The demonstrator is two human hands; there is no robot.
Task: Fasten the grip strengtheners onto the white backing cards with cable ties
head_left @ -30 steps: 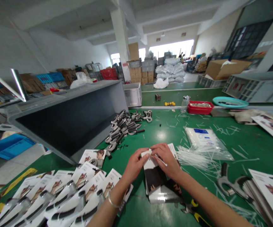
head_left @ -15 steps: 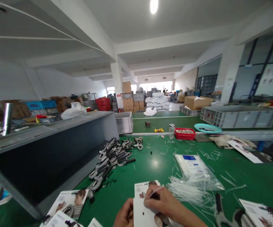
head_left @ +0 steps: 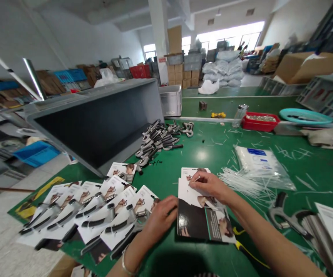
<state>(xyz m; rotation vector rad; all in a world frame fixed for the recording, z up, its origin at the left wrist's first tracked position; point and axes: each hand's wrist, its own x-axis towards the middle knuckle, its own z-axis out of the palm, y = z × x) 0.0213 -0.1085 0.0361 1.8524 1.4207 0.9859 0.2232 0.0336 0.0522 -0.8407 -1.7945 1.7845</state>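
Note:
In front of me a printed backing card (head_left: pixel 193 217) lies tilted over another card (head_left: pixel 187 172), whose top edge shows behind it. My left hand (head_left: pixel 162 213) is closed at the card's left edge, its fingertips partly hidden. My right hand (head_left: pixel 208 186) pinches with thumb and forefinger at the upper part of the card, near a small hole; the white cable tie seen there earlier is now mostly hidden by the fingers. Left of my left hand lie several cards with hand grip exercisers (head_left: pixel 122 223) on them. Right of the card lies a pile of loose white cable ties (head_left: pixel 238 182).
A heap of hand grips (head_left: pixel 160 138) lies before a tipped grey crate (head_left: pixel 97 96). A bag of cable ties (head_left: pixel 258 163), a red tray (head_left: pixel 260 125) and a glass jar (head_left: pixel 240 115) stand farther right. Yellow-handled pliers (head_left: pixel 245 250) lie beneath my right forearm; a loose grip (head_left: pixel 284 215) is nearby.
My view has tipped down, showing the row of carded grips at the left. The card lies lower and flatter with its printed lower half in sight. The cable tie no longer shows clearly.

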